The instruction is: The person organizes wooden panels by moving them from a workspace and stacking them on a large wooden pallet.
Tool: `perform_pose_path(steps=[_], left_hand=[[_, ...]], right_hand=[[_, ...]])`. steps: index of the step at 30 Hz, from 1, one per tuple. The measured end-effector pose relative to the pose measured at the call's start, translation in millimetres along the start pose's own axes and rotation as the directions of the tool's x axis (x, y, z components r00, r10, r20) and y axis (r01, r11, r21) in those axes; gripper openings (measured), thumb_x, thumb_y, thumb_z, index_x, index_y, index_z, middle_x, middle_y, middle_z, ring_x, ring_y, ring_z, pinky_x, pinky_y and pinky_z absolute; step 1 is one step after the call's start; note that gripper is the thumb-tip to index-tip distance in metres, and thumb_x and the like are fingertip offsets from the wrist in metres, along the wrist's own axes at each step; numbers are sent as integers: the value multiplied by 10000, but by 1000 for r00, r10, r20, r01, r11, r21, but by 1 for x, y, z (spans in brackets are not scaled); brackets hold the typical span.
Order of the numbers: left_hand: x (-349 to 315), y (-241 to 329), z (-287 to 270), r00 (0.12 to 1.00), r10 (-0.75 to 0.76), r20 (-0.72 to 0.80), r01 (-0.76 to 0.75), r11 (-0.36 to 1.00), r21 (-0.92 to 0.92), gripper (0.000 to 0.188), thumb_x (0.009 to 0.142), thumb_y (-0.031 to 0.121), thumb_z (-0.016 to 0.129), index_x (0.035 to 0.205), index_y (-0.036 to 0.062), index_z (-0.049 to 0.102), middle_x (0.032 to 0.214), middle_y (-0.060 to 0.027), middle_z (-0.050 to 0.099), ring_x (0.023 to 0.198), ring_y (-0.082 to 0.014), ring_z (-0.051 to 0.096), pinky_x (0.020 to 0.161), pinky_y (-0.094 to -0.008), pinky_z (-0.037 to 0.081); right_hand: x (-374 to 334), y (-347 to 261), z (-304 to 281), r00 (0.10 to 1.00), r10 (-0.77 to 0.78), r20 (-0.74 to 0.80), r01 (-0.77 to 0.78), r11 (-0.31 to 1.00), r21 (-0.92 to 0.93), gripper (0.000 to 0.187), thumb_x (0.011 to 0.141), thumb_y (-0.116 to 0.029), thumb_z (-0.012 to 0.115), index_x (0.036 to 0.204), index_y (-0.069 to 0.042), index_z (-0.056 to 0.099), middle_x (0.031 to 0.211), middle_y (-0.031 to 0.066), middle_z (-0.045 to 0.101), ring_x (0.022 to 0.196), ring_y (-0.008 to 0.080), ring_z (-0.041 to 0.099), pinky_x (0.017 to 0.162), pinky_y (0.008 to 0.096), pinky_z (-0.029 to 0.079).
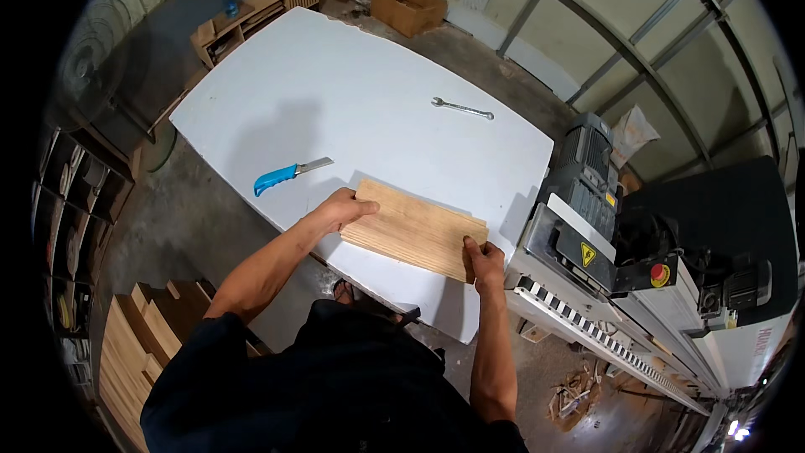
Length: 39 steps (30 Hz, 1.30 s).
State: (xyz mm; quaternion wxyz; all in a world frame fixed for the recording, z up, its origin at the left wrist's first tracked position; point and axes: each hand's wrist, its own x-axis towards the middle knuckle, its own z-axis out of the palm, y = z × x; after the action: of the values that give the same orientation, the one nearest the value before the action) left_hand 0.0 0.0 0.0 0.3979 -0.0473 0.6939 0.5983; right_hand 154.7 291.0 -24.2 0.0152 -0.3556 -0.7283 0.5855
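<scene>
Both of my hands hold a stack of light wooden boards [411,231] over the near part of the white table [369,75]. My left hand [342,210] grips the stack's left end, thumb on top and the other fingers hidden below or behind. At the right end my right hand [485,263] is closed on it, thumb on the upper face. To the left of the boards lies a handsaw [281,176] with a blue handle and short blade. Farther back on the right rests a silver wrench [463,108].
A machine with a grey motor [584,172] and red stop button [661,274] stands close at the table's right. Stacked wood planks [138,340] are at lower left. Shelves [71,193] and a fan [88,67] line the left. A cardboard box [408,7] sits behind the table.
</scene>
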Motion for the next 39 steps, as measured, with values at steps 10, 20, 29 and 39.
perform_pose_path(steps=[10, 20, 29, 39], left_hand=[[-37, -18, 11, 712, 688, -143, -621, 711, 331, 796, 640, 32, 748, 1362, 46, 412, 1270, -155, 424, 1221, -259, 402, 993, -346, 388], [-45, -48, 11, 575, 816, -60, -704, 531, 472, 895, 674, 6, 738, 1430, 19, 259, 1402, -174, 361, 1308, -271, 347, 1073, -343, 293], [-33, -69, 10, 703, 709, -57, -711, 701, -51, 910, 755, -22, 681, 1464, 10, 111, 1453, -158, 319, 1332, -205, 310, 1089, -313, 238], [-46, -46, 12, 733, 680, 12, -674, 723, 154, 857, 813, 40, 638, 1472, 39, 90, 1469, -179, 286, 1340, -248, 302, 1080, -322, 258]], right_hand=[[-35, -13, -16, 911, -413, -7, 369, 807, 462, 809, 704, 52, 741, 1387, 30, 309, 1288, 137, 503, 1117, 223, 535, 941, 337, 462], [-34, 24, -21, 792, -610, 18, 595, 778, 204, 962, 694, -104, 805, 1436, -2, 202, 1342, 105, 442, 1225, 219, 442, 1033, 346, 365], [-38, 25, -4, 891, -447, 81, 409, 867, 284, 938, 716, -59, 773, 1456, -68, 197, 1353, 83, 429, 1199, 188, 441, 1016, 314, 358], [-22, 49, -24, 857, -487, 167, 470, 872, 134, 877, 760, -45, 731, 1453, -52, 193, 1503, 119, 244, 1356, 226, 271, 1090, 341, 235]])
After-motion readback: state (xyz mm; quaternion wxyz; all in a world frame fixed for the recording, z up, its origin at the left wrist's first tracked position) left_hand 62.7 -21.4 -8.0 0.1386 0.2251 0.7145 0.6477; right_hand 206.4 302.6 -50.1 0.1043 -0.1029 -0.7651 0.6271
